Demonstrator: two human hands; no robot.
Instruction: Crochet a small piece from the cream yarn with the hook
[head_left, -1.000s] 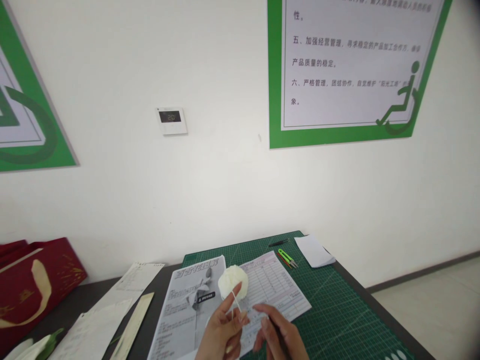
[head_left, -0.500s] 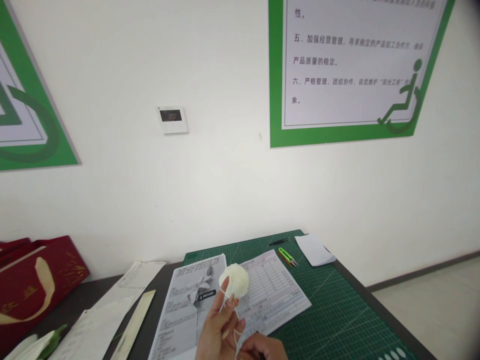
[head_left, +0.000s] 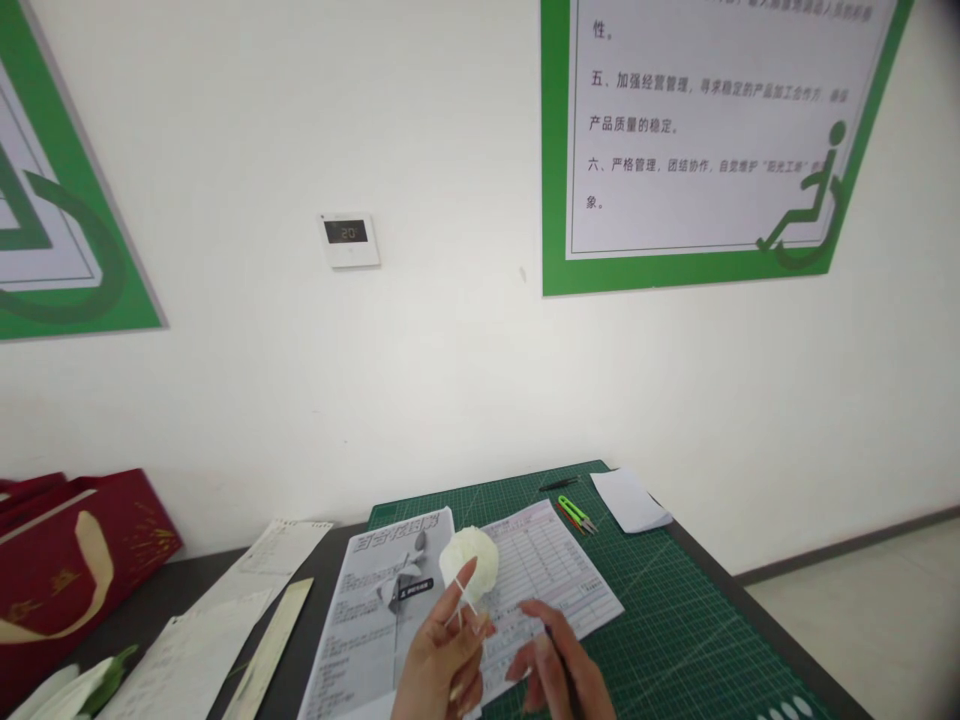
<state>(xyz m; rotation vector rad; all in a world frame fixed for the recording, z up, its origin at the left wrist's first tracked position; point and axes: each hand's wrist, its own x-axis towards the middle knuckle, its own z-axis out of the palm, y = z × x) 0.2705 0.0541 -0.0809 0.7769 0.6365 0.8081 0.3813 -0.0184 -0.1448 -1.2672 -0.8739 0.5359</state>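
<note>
On the left hand (head_left: 439,665), the index finger is raised with a white yarn strand (head_left: 466,592) across it, while the thumb and a neighboring finger pinch together lower down; what sits in that pinch is too small to make out. The strand slants down to the right from the index finger, and its path to the yarn ball (head_left: 470,562) cannot be traced. The right hand (head_left: 570,672), just beside, has its index finger stretched toward the left hand and grips a dark slim tool (head_left: 561,660) whose long axis runs from upper left to lower right; its lower end is cut off by the frame, and its tip is hard to make out. Both wrists are out of frame. The yarn ball lies at lower center, just beyond the left fingertips, over the inner edges of a lily diagram sheet (head_left: 360,630) and a printed form (head_left: 559,570). Green-handled thread snips (head_left: 574,514) lie beyond the form's upper right corner, with white paper (head_left: 630,500) near the right edge of the cutting mat (head_left: 660,610). Bare gridded mat stretches right of the right hand toward the dark table edge. A pale flat strip (head_left: 270,650) lies left of the diagram sheet, and a red gift bag (head_left: 82,575) is cut off at lower left.
</note>
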